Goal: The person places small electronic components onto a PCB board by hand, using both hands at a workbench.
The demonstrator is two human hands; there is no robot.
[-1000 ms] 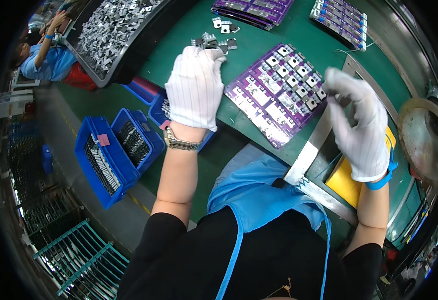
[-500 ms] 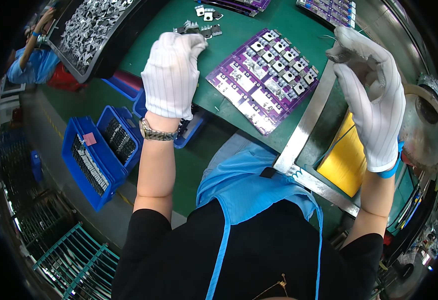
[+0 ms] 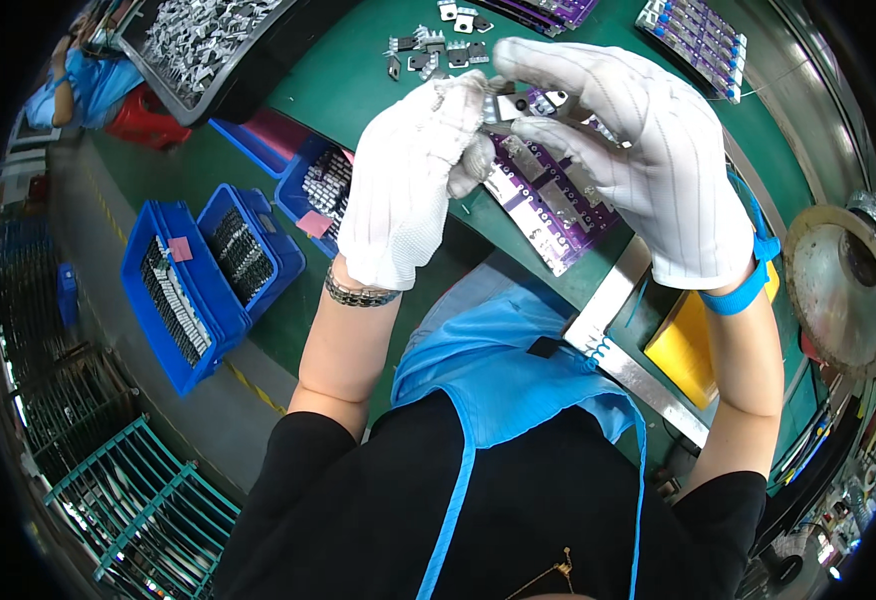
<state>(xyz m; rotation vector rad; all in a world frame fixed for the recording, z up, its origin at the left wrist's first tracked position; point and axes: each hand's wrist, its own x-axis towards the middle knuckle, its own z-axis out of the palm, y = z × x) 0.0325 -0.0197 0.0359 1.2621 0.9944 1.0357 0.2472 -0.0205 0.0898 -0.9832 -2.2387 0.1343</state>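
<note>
I hold a small metal-tabbed component [image 3: 506, 103] pinched between both gloved hands, left hand [image 3: 405, 190] and right hand [image 3: 638, 150] together above the purple circuit board [image 3: 548, 205]; I should probably keep a light fingertip grip and its legs straight, though they're hidden. Loose parts [image 3: 436, 50] lie farther off on the green bench [image 3: 348, 80], blue bins [image 3: 198, 280] on my left.

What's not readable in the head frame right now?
- Small metal part, head view: mostly covered by the fingertips of the left hand and right hand; its shape is unclear.
- Purple circuit board, head view: upper half hidden behind both hands.
- Grey parts tray, head view: cut off by the top edge.
</note>
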